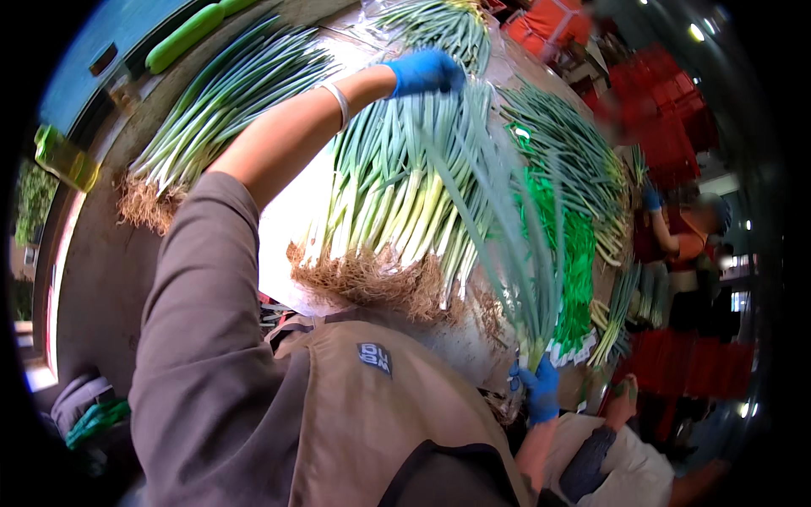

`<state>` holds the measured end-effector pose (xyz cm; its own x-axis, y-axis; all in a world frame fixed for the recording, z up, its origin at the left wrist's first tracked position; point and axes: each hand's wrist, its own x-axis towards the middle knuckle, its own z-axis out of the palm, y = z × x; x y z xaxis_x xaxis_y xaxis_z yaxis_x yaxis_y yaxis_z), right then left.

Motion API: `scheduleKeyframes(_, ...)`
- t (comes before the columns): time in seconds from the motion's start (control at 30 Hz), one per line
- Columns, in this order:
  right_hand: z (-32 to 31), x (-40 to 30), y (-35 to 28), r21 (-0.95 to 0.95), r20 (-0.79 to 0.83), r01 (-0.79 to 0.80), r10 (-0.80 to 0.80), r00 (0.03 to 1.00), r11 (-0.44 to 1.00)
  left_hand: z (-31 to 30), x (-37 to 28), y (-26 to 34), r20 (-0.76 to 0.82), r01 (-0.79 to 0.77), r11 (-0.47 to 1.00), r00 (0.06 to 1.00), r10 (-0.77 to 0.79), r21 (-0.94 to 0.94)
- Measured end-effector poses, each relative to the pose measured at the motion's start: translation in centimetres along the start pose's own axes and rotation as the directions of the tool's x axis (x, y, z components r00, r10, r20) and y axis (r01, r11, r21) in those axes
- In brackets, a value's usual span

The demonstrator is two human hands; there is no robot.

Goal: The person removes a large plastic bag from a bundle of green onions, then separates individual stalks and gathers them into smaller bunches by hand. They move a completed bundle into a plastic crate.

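My right hand (pixel 542 390), in a blue glove, grips several scallions (pixel 529 298) low on their stalks at the table's near right. Their leaves rise in a blur, and a tangle of roots hangs below the fingers. My left hand (pixel 429 75), also gloved in blue, reaches across to the leaf tips of a large scallion pile (pixel 393 190). Its fingers are curled and blurred, so whether they hold a leaf cannot be told. Brown roots (pixel 374 275) of that pile face my apron (pixel 405 405).
More scallions lie at the left (pixel 234 108), the far side (pixel 443 32) and the right (pixel 564 146). Green netting (pixel 570 272) lies right of the pile. A long green gourd (pixel 184 38) and a bottle (pixel 66 158) stand leftward. A co-worker (pixel 684 228) and red crates (pixel 659 108) are beyond.
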<state>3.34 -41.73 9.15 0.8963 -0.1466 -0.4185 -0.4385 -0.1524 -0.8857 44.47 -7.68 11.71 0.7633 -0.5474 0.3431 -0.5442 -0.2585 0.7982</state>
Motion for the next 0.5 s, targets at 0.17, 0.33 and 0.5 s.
scheduleKeyframes(0.17, -3.2, -0.7, 3.5, 0.376, 0.075, -0.021, -0.008, 0.997, 0.926, -9.9, -1.6, -3.9, -0.395, 0.138, 0.975, 0.897, -0.198, -0.176)
scheduleKeyframes(0.33, -4.5, 3.0, 4.5, 0.8, 0.094, 0.056, -0.217, 0.972, 0.598, 0.8, -5.3, 0.9, 0.505, 0.321, 0.945, 0.808, -0.303, 0.054)
scheduleKeyframes(0.5, -3.8, 7.1, 4.0, 0.94, 0.176, -0.021, -0.428, 0.887, 0.342, 12.9, -8.4, 6.8, 0.648, 0.063, 0.988, 0.76, 0.046, -0.144)
